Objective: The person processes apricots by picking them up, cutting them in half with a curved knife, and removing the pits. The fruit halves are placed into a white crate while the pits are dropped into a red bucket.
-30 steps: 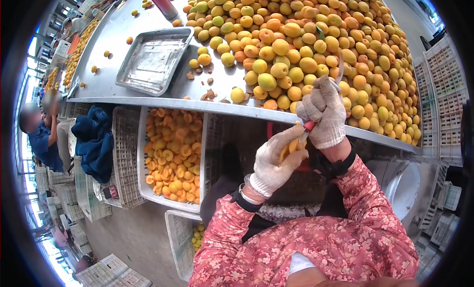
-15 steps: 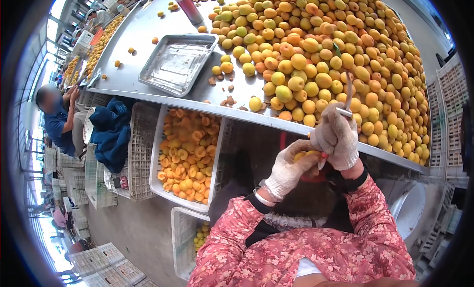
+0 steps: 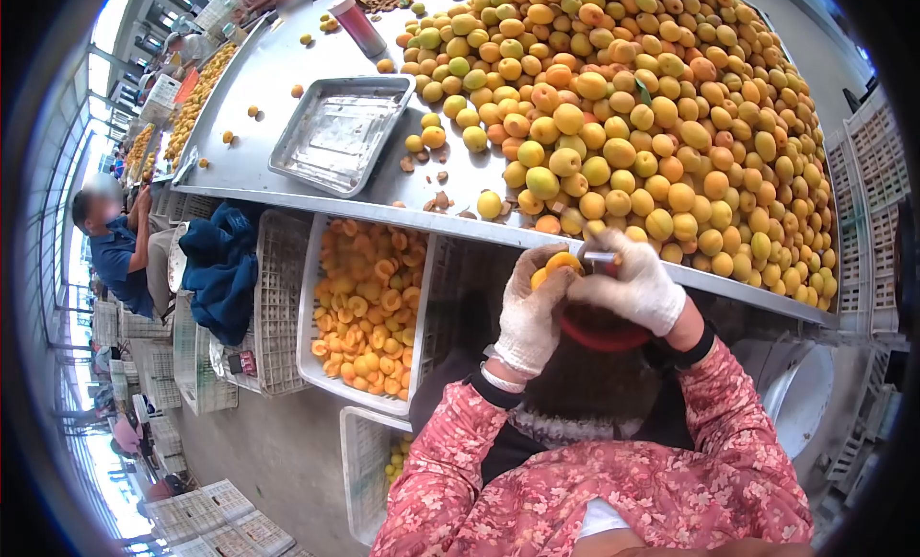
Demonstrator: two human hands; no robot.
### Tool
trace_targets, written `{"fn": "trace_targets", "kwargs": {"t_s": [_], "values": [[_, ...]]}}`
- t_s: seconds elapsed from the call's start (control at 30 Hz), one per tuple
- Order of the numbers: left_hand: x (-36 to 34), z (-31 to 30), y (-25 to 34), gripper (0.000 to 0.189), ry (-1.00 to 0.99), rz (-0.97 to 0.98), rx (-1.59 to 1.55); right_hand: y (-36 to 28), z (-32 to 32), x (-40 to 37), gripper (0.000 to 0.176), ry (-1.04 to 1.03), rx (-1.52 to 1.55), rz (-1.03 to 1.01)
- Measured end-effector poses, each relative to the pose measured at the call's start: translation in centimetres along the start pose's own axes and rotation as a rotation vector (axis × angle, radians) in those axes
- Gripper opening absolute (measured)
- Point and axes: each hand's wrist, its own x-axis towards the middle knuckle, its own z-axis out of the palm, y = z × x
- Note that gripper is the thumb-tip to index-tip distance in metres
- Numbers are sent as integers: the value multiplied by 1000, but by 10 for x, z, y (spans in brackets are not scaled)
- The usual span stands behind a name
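My left hand (image 3: 533, 313), in a white glove, holds a yellow-orange apricot (image 3: 562, 263) between thumb and fingers. My gloved right hand (image 3: 634, 284) is closed round a small tool with a metal ferrule (image 3: 602, 257); its blade is blurred near the table edge. Both hands are close together in front of that edge. Below them a red container (image 3: 606, 336) is partly covered by my right hand. Beyond the hands lies a large pile of whole apricots (image 3: 661, 164).
A metal tray (image 3: 340, 135) and a red cup (image 3: 358, 25) stand on the metal table (image 3: 230, 164). Under its edge, a white crate (image 3: 307, 317) holds apricot halves (image 3: 369, 308). At the left sits a person (image 3: 120, 245) beside dark blue cloth (image 3: 218, 274) on crates.
My left hand has moved up and left, and the apricot shows more clearly. My right hand has come down, with its tool turned from upright to roughly level.
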Motion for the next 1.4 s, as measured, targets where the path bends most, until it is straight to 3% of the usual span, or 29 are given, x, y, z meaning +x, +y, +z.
{"fn": "trace_targets", "kwargs": {"t_s": [0.03, 0.17, 0.27, 0.33, 0.4, 0.43, 0.47, 0.5, 0.53, 0.57, 0.63, 0.7, 0.77, 0.83, 0.87, 0.9, 1.03, 1.1, 1.17, 1.2, 1.3, 1.4], "values": [[0, -1, -2, 29, 18, 14, 33, -1, 0, -2, 46, 10, -322, -160], [-1, -4, -1, 23, 23, 62, 205, -4, -5, -3, 36, -17, -291, -187], [0, -8, 7, 22, -4, 141, 291, -7, -26, -1, 22, -241, -443, -4], [1, -10, 28, 24, -5, 192, 381, -19, -28, -4, 22, -196, -299, 54], [0, -19, 68, 18, 94, 213, 722, -21, -30, 0, 23, -93, -44, 181], [0, -38, 83, 16, 163, 216, 846, -15, -29, 1, 21, 31, -12, 115], [-3, -58, 99, 19, 256, 287, 1081, -16, -32, 3, 18, 103, 108, 160], [-6, -79, 118, 26, 321, 498, 1588, -17, -36, 4, 15, 175, 228, 204], [-13, -82, 137, 32, 384, 597, 1962, -12, -37, 7, 11, 234, 499, 114], [-18, -92, 148, 32, 432, 656, 2098, -12, -39, 9, 13, 330, 705, 98], [-9, -107, 161, 28, 396, 524, 1531, -7, -55, 11, 15, 276, 1111, -125], [11, -100, 173, 26, 367, 461, 1401, 1, -81, 22, 24, 266, 1417, -252], [41, -78, 180, 23, 318, 568, 1613, -4, -82, 29, 30, 386, 1464, -209], [78, -63, 184, 24, 310, 522, 1790, -6, -64, 29, 32, 360, 1390, -8], [102, -65, 183, 25, 307, 532, 1874, 13, -58, 29, 35, 182, 1468, 56], [124, -67, 181, 25, 303, 539, 1957, 3, -52, 26, 38, 224, 1351, 137], [173, -60, 171, 39, 234, 453, 2320, -2, -59, 29, 37, 236, 1378, 26], [183, -63, 165, 41, 200, 499, 2383, -4, -57, 33, 36, 282, 1380, 6], [194, -70, 159, 43, 163, 543, 2445, 2, -40, 33, 31, 337, 1335, 314], [199, -74, 158, 42, 186, 545, 2497, 6, -38, 33, 29, 188, 1233, 362], [207, -84, 156, 38, 194, 566, 2535, 4, -41, 28, 29, 207, 1105, 251], [199, -80, 155, 36, 225, 593, 2373, -15, -47, 30, 38, 378, 1260, 65]]}}
